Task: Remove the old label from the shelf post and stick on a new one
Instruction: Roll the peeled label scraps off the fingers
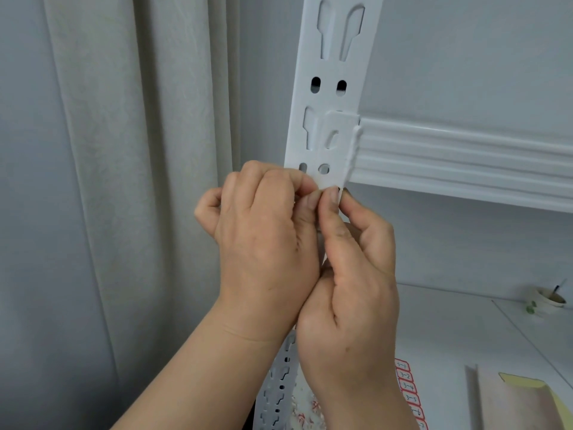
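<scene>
I read handwritten numbers on a sheet of red-bordered labels lying on the lower shelf: "3-2", "3-4", "3-5".

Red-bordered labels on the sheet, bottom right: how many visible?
6 on the label sheet, stacked in one column beside the right hand: from the top one down to the lowest, which the frame edge cuts. More may lie below or behind the wrist.

Curtain left of shelf post
</scene>
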Motion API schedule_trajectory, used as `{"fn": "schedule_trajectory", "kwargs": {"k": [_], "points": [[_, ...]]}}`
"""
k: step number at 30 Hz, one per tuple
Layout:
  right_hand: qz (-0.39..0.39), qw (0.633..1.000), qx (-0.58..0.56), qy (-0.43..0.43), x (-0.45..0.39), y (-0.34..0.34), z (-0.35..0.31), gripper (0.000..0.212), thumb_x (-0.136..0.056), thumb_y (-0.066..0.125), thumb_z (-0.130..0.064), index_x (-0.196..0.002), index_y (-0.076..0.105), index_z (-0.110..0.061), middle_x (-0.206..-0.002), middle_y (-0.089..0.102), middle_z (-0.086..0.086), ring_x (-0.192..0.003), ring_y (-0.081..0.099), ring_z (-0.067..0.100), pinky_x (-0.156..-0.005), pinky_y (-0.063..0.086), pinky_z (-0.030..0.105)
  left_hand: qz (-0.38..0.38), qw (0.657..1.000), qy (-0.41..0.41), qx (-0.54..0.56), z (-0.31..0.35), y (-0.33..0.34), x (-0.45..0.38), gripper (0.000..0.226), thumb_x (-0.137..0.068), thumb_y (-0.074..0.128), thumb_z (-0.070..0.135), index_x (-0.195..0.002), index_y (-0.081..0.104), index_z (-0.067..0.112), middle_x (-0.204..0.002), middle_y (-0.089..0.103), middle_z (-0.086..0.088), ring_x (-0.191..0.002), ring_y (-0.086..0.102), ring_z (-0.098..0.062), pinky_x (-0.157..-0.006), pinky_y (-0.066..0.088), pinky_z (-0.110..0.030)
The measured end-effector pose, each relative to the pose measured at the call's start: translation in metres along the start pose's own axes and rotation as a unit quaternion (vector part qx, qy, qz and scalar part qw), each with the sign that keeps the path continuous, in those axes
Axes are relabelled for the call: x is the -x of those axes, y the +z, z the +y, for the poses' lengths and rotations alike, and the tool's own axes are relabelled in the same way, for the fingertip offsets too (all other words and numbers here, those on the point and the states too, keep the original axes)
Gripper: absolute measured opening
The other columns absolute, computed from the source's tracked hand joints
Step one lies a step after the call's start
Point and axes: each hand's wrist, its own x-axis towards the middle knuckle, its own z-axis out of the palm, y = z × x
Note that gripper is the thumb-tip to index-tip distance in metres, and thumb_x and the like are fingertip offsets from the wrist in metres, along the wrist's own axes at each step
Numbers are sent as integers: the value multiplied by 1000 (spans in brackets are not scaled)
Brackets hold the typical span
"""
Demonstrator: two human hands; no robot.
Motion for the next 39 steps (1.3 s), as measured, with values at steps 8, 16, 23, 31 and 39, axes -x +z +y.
{"fn": "schedule_trajectory", "kwargs": {"k": [8, 16, 23, 31, 39], "points": [[6, 1000, 0, -5, -1, -3, 1, 48, -92, 33, -11, -135, 53, -8, -135, 51, 4, -122, 50, 6, -99, 47, 37, -18, 1000, -23, -5, -3, -2, 5, 10, -92, 57, 28, -83, 59, 25, -85, 57, 10, -83, 51, -10, -83, 20, -27], [1, 1000, 17, 10, 2, -3, -2, 60, -83, 29, -6, -137, 51, -14, -137, 48, 1, -123, 50, 10, -98, 46, 45, -28, 988, -127, 80, -7, -21, 16, 19, -91, 55, 27, -79, 50, 40, -82, 52, 22, -86, 52, 9, -89, 46, -57], [-4, 999, 6, 36, 4, -9, -6, 62, -81, 37, -3, -139, 49, -21, -138, 50, -11, -130, 44, 1, -104, 40, 27, -72, 956, -205, 199, 15, -31, 5, 11, -90, 63, 32, -79, 62, 33, -85, 64, 17, -85, 60, 3, -88, 49, -25], [73, 994, -23, 77, 9, -17, -21, 25, -87, 53, -29, -108, 65, -26, -102, 59, -12, -100, 58, -2, -81, 36, 1, -144, 825, -375, 398, 21, -41, 17, 13, -76, 80, 20, -69, 71, 27, -67, 68, 3, -65, 59, -9, -59, 51, -15], [42, 984, -83, 149, 19, -26, -17, 9, -85, 63, -34, -93, 67, -36, -88, 68, -12, -88, 66, 7, -71, 46, 9, -223, 777, -411, 421, 18, -43, 32, 14, -76, 63, 28, -66, 69, 21, -71, 70, 2, -72, 64, -11, -75, 47, -33]]}}
